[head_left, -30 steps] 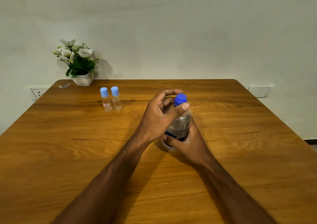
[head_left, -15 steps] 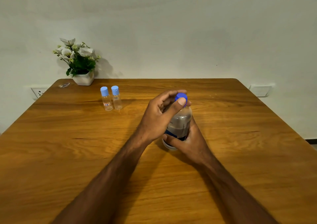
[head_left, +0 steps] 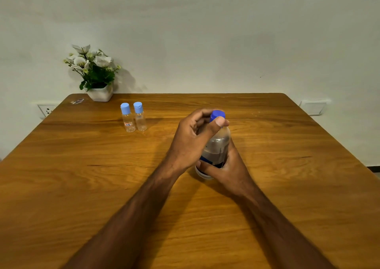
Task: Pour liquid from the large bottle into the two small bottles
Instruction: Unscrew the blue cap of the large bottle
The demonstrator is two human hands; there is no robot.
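Your right hand (head_left: 230, 170) grips the large bottle (head_left: 218, 147) low at frame centre; your left hand (head_left: 191, 139) pinches its blue cap (head_left: 217, 115) above.

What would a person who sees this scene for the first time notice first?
Two hands meet at the table's middle: the right hand grips the large bottle, and the left hand pinches its blue cap. Farther back, to the left, two small bottles stand capped, near a flower pot.
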